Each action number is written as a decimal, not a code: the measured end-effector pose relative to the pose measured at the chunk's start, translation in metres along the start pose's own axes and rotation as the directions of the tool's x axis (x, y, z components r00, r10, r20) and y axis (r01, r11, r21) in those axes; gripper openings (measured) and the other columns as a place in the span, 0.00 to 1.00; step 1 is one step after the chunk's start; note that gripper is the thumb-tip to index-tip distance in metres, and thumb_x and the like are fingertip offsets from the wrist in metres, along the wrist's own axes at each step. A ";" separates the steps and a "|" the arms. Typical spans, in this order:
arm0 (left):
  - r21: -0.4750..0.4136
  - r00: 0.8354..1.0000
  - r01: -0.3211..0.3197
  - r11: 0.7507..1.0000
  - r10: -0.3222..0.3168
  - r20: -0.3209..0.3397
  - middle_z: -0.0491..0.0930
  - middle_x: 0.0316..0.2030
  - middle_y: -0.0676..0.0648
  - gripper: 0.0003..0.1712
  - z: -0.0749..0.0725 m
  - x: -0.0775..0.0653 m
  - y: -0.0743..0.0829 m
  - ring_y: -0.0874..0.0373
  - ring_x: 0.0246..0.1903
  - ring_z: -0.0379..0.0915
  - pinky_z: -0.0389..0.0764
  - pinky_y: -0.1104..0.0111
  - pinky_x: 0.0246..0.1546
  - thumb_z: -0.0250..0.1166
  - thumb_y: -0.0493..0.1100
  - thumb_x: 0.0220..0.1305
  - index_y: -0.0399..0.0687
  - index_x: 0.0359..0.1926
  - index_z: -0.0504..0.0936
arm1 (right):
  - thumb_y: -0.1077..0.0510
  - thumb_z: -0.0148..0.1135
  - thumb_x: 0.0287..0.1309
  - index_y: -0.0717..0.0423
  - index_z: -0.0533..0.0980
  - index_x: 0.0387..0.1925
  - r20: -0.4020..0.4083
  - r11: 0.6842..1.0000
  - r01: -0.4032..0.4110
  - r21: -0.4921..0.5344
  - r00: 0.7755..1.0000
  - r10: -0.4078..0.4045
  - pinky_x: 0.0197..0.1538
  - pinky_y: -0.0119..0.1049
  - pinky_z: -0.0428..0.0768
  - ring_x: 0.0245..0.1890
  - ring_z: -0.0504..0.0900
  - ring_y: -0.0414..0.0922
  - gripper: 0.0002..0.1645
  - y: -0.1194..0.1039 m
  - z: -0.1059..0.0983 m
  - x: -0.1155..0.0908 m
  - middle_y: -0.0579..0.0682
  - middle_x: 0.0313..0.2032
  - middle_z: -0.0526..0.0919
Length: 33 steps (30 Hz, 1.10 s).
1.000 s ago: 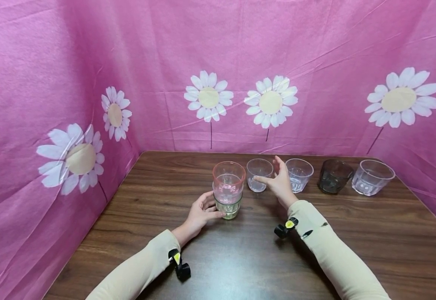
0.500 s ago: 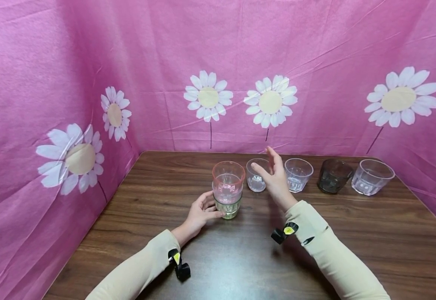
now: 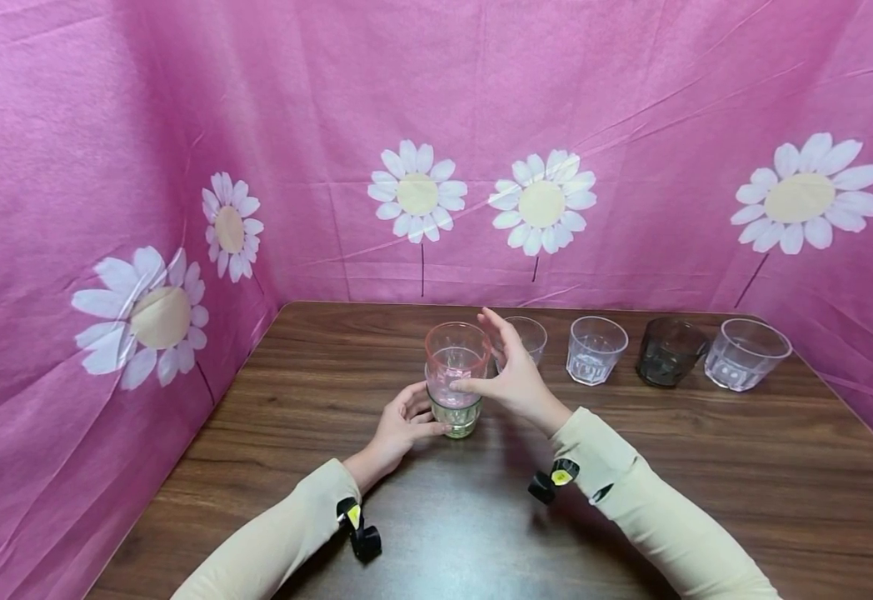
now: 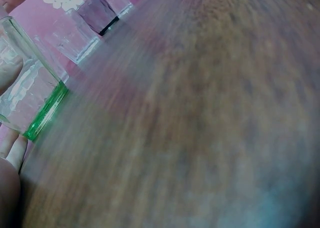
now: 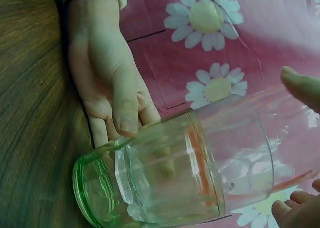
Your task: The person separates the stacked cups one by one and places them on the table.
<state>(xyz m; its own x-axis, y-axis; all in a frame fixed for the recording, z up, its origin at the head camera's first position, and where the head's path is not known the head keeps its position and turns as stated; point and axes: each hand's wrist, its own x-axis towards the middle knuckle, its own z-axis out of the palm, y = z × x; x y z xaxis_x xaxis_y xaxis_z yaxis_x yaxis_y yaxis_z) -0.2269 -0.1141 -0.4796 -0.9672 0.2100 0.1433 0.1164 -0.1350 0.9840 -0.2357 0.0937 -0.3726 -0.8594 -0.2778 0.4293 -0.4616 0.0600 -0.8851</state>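
Left grip [image 3: 401,427]: fingers curled round the base of the green glass [image 3: 459,414], thumb on its near wall (right wrist view [image 5: 107,95]). Right grip [image 3: 507,375]: spread and half-curled about the pink glass [image 3: 457,362], thumb tip touching its wall at 3 o'clock, fingers raised beside the rim; not yet a full grasp.

Position of the stack: pink glass nested upright inside green glass, standing on the table [image 3: 706,467] at about 11 o'clock from table centre, near the back edge. Green base flat on the wood in the left wrist view [image 4: 45,115].

Remaining row, well apart from the stack toward 1 to 2 o'clock: small clear cup [image 3: 530,335] partly hidden behind the right hand, clear tumbler [image 3: 596,348], smoky dark cup [image 3: 669,351], wide clear cup [image 3: 747,353]. Pink daisy-print cloth [image 3: 182,125] on three sides.

Judged good practice for the step in hand: base held firm and low by the left grip to stop tilt or slide; right fingers closed evenly on opposite walls of the upper glass, below the rim; any movement kept straight along the vertical axis, without twist, since nested walls may bind; elbow kept clear of the small clear cup just behind.
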 end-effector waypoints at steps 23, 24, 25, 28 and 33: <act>-0.004 1.000 -0.011 1.000 0.011 -0.007 0.77 0.55 0.32 0.41 0.001 0.000 -0.001 0.54 0.50 0.76 0.79 0.66 0.53 0.70 0.21 0.50 0.26 0.65 0.65 | 0.75 0.79 0.35 0.70 0.59 0.70 0.026 0.998 0.017 -0.067 1.000 -0.015 0.67 0.54 0.67 0.62 0.71 0.62 0.58 -0.006 0.003 0.002 0.68 0.61 0.71; 0.000 1.000 -0.011 1.000 0.011 -0.008 0.77 0.55 0.32 0.41 0.001 0.000 -0.001 0.54 0.50 0.76 0.79 0.66 0.52 0.70 0.21 0.50 0.26 0.65 0.65 | 0.75 0.79 0.35 0.69 0.59 0.70 0.021 0.998 0.020 -0.067 1.000 -0.019 0.67 0.54 0.67 0.62 0.71 0.62 0.59 -0.008 0.002 0.003 0.68 0.61 0.71; 0.002 1.000 -0.008 1.000 0.009 -0.008 0.77 0.55 0.32 0.41 0.001 0.000 -0.001 0.54 0.50 0.77 0.79 0.66 0.52 0.70 0.21 0.50 0.26 0.65 0.65 | 0.75 0.79 0.34 0.69 0.59 0.70 0.018 0.997 0.023 -0.067 1.000 -0.022 0.67 0.53 0.67 0.62 0.71 0.61 0.59 -0.010 0.002 0.003 0.67 0.61 0.72; 0.010 1.000 -0.007 1.000 0.007 -0.010 0.76 0.56 0.32 0.41 0.001 0.000 -0.001 0.53 0.50 0.76 0.79 0.66 0.52 0.70 0.21 0.50 0.26 0.65 0.65 | 0.75 0.79 0.33 0.68 0.60 0.70 0.006 0.998 0.025 -0.063 1.000 -0.024 0.67 0.52 0.67 0.62 0.71 0.60 0.60 -0.014 0.000 0.005 0.66 0.61 0.72; -0.006 1.000 0.006 1.000 -0.006 -0.010 0.77 0.55 0.32 0.41 0.001 -0.001 0.000 0.52 0.50 0.77 0.79 0.66 0.52 0.70 0.21 0.50 0.27 0.65 0.65 | 0.74 0.80 0.34 0.68 0.60 0.70 -0.002 0.997 0.044 -0.062 0.999 -0.044 0.67 0.51 0.67 0.62 0.71 0.59 0.59 -0.018 -0.004 0.005 0.66 0.61 0.72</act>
<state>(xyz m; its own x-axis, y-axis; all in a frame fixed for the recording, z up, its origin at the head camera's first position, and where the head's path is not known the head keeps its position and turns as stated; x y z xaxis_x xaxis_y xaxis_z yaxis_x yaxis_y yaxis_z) -0.2259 -0.1132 -0.4794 -0.9701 0.2007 0.1364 0.1095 -0.1394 0.9842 -0.2330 0.0953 -0.3536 -0.8388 -0.2781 0.4681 -0.5114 0.1073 -0.8526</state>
